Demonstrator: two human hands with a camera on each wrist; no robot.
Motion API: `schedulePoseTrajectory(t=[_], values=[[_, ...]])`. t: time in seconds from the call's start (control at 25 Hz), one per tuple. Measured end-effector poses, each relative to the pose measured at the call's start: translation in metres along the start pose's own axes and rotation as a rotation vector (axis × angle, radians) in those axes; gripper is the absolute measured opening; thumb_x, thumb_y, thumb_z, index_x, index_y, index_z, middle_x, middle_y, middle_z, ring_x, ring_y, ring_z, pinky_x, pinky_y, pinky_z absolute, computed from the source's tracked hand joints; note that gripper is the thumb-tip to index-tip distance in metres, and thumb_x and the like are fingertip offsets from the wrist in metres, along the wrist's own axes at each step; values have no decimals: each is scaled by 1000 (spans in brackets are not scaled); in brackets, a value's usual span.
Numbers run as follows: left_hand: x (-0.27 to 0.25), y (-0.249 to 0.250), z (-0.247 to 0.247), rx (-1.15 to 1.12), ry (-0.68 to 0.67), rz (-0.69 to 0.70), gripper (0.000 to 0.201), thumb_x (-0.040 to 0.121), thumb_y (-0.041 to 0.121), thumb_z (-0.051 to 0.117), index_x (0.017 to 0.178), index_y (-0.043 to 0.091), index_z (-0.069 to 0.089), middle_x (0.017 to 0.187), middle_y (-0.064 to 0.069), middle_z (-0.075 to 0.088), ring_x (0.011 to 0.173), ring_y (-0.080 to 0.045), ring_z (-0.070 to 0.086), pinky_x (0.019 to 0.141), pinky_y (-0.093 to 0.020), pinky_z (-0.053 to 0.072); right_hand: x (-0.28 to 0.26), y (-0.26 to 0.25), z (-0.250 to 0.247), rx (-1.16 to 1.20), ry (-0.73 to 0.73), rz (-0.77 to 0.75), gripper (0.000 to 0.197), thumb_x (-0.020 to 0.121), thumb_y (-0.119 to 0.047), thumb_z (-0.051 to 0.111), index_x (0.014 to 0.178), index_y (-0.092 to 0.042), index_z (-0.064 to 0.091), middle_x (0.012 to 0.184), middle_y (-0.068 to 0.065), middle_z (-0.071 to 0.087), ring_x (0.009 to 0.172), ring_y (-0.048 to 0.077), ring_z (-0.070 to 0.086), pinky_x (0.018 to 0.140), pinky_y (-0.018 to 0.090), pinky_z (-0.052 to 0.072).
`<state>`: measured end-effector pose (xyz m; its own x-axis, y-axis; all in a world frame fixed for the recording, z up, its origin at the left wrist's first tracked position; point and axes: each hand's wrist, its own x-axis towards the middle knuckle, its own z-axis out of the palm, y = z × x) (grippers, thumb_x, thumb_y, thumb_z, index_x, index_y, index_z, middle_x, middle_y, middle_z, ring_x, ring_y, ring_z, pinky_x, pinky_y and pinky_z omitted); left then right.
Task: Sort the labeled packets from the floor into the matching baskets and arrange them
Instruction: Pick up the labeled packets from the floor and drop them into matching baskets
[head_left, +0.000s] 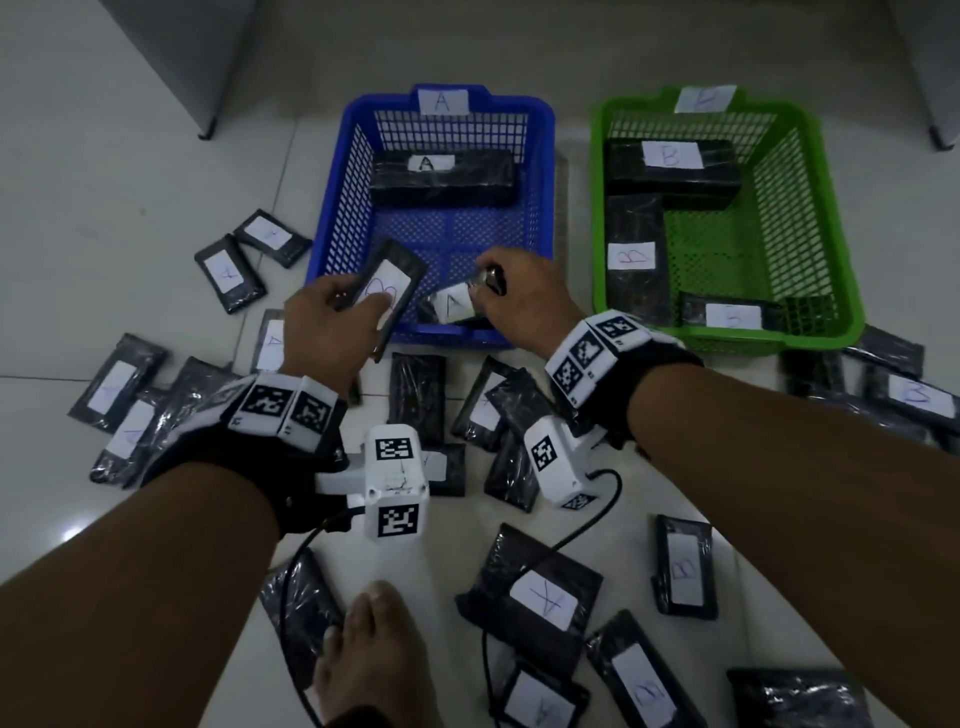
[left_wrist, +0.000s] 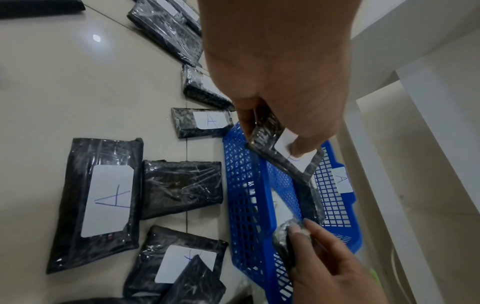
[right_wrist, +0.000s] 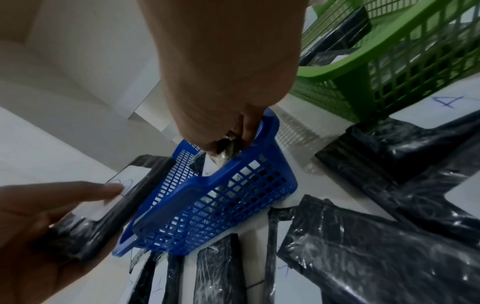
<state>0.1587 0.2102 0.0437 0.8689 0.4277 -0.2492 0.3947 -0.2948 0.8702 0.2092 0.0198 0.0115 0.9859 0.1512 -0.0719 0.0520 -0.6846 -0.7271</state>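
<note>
Head view: my right hand (head_left: 522, 293) pinches the crinkly A packet (head_left: 453, 306) by its end, my left hand (head_left: 332, 325) grips a stiff, slippery-looking B packet (head_left: 388, 291) edgewise.

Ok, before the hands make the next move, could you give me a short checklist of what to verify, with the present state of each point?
1. Right hand grips the A packet: ok.
2. A packet is within the blue basket, marked A: ok.
3. A packet rests on the basket floor: cannot tell.
4. Left hand holds its B packet at the matching basket: not ok, it is over the blue basket's corner.
5. Green basket has free room: ok.
</note>
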Motion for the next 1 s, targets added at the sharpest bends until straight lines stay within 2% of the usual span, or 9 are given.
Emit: schedulePoseTrajectory(t=[0.08,0.24,0.32,0.44,0.52,0.6,0.72,0.88,1.0], values=[[0,3,6,-22,-23,-18,30,85,24,72,112,11,67,100,-4,70,67,-11,60,65,-26,51,-2,2,1,-15,11,-20,33,95,-18,58,126,-8,60,123,10,63,111,22,59,94,27,44],[-3,22,31,-168,-171,-76,12,84,14,70,95,17,73,84,-4,73,69,-21,63,73,-39,55,-15,4,-16,269,134,85,32,97,-26,56,123,-9,62,109,1,67,95,12,62,86,21,48],[-6,36,56,-185,-293,-95,17,84,13,70,99,18,75,91,-9,75,77,-27,68,76,-41,57,-20,10,-31,469,165,188,33,94,-31,61,120,-12,63,102,2,71,89,16,67,85,31,55],[-20,54,102,-142,-400,-34,18,84,11,70,101,17,73,93,-8,74,82,-23,69,82,-39,59,-31,31,-64,650,246,265,12,91,-19,66,102,-20,67,95,9,73,86,25,70,79,49,58],[-31,56,130,-75,-422,105,19,83,16,73,101,18,71,91,-5,72,83,-17,68,86,-37,57,-41,51,-95,671,356,319,13,91,-13,66,98,-23,63,96,7,71,80,18,68,71,42,61],[-42,54,156,105,-406,343,27,82,26,74,108,16,70,97,-2,72,90,-14,67,89,-32,55,-52,78,-130,647,527,363,21,90,-9,66,107,-19,58,97,3,67,77,14,67,65,35,61],[-61,51,181,356,-441,703,35,85,30,69,117,16,68,112,-3,68,105,-17,61,93,-30,49,-65,123,-162,402,704,447,33,89,-9,62,119,-21,55,89,-9,63,77,15,67,73,38,60],[-86,34,201,466,-492,905,32,87,30,65,115,15,68,109,-5,65,104,-23,58,89,-30,45,-73,161,-170,66,559,490,43,89,-10,55,132,-11,52,117,10,65,107,28,62,91,32,48],[-102,12,196,561,-456,1021,32,88,32,62,114,14,68,112,-6,63,105,-26,57,87,-42,47,-79,159,-169,-113,462,496,39,92,-7,53,130,0,52,125,18,60,115,33,56,92,29,39]])
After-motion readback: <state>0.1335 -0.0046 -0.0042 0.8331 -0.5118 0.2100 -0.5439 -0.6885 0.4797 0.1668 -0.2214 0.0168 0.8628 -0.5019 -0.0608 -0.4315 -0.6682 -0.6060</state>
